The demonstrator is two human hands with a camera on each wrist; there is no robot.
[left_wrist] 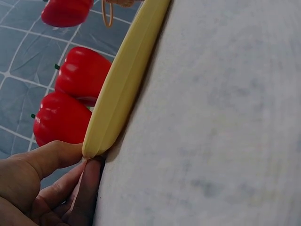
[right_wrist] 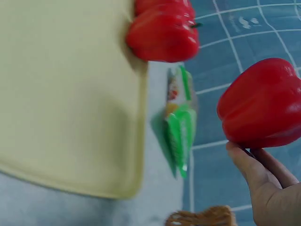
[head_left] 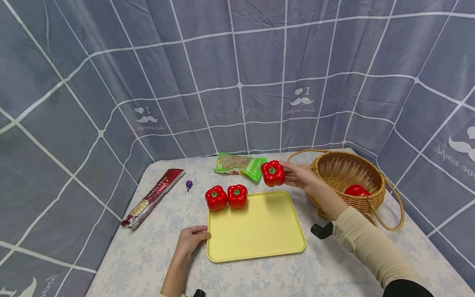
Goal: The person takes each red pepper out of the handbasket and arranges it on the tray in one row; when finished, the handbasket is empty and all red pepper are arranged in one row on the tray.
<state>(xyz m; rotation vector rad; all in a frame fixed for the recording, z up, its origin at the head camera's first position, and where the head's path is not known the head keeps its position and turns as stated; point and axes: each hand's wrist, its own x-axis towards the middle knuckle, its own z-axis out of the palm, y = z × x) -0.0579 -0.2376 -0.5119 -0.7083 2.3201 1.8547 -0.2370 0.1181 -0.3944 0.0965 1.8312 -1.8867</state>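
Observation:
A red bell pepper (head_left: 273, 173) is held up by my right hand (head_left: 301, 176), above the far right corner of a yellow tray (head_left: 256, 231). The right wrist view shows thumb and fingers against one side of this pepper (right_wrist: 263, 106). Two more red bell peppers, one on the left (head_left: 216, 198) and one on the right (head_left: 237, 196), stand side by side at the tray's far left corner. My left hand (head_left: 192, 240) pinches the tray's left edge; in the left wrist view its thumb lies above the rim (left_wrist: 117, 89) and its fingers below.
At the right stands a wicker basket (head_left: 330, 171) with a red item (head_left: 357, 190) inside and looped handles. A green packet (head_left: 239, 165) lies behind the tray. To the left are a purple lollipop (head_left: 189, 184) and a long dark red packet (head_left: 154, 198). Grey checked curtains (head_left: 208, 103) surround the table.

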